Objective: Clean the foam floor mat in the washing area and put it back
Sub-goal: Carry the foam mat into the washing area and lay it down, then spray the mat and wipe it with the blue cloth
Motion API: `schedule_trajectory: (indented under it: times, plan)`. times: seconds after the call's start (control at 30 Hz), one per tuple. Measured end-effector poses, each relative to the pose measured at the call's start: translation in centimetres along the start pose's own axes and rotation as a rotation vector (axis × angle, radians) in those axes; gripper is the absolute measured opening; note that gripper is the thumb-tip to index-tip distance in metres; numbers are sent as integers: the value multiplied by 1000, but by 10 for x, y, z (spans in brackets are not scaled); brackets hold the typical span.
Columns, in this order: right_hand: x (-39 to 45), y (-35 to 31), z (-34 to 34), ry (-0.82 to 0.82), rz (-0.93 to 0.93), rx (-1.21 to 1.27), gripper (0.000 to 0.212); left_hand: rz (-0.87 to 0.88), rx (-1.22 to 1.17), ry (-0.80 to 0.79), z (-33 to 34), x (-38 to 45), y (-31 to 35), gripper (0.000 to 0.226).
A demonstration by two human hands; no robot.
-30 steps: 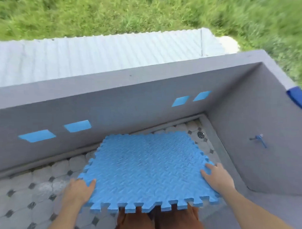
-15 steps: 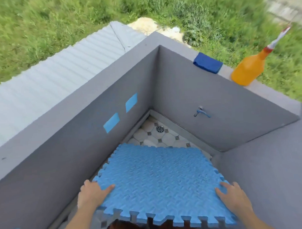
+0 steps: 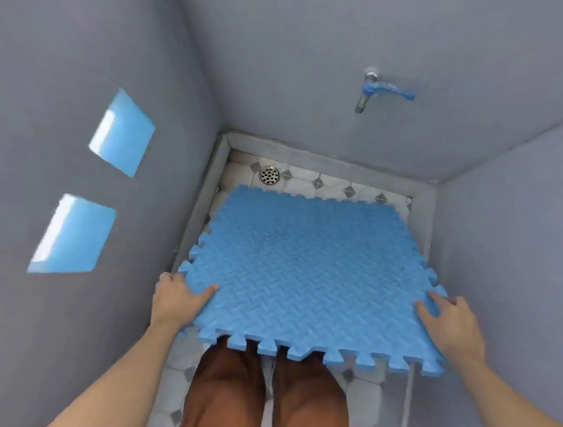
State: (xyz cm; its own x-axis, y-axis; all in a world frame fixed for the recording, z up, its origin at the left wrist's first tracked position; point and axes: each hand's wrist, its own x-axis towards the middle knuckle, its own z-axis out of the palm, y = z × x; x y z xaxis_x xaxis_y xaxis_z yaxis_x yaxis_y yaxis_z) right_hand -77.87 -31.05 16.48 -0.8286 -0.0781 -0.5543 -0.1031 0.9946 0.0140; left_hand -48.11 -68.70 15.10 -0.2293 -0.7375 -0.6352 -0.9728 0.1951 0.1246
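A square blue foam mat with interlocking toothed edges and a ridged top is held roughly flat above the tiled floor of a grey-walled washing corner. My left hand grips its near left edge, thumb on top. My right hand grips the near right corner, fingers spread over the surface. The mat's far edge sits close to the corner, just short of the round metal drain.
A tap with a blue handle sticks out of the far wall above the mat. Grey walls close in on the left, back and right. Two blue openings pierce the left wall. My legs stand on the tiles below the mat.
The view has dropped from the wall top and grass down into the corner. The mat, still held in both hands, has moved closer to the drain and under the tap.
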Motion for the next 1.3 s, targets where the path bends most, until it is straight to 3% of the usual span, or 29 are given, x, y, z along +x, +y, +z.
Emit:
schedule_trajectory:
  times: [0.17, 0.33, 0.6, 0.8, 0.93, 1.03, 1.17, 1.3]
  plan:
    - [69, -1, 137, 13, -11, 111, 51, 5, 13, 7, 109, 108, -27, 120]
    - [125, -1, 239, 3, 3, 228, 54, -11, 14, 34, 188, 175, -43, 103]
    - [172, 2, 339, -192, 13, 215, 91, -49, 213, -35, 265, 253, -55, 110]
    - [187, -3, 360, -275, 28, 206, 106, -115, 123, -76, 290, 265, -50, 96]
    - [174, -26, 320, -301, 28, 202, 106, -58, 81, -72, 260, 245, -23, 79]
    - [145, -56, 248, -227, -27, 259, 103, 104, 44, 3, 201, 204, 19, 71]
    - [89, -114, 87, -24, -132, 492, 99, 434, -17, 171, 73, 131, 102, 62]
    - [29, -164, -103, 301, -235, 720, 94, 812, -53, 468, -84, 58, 198, 50]
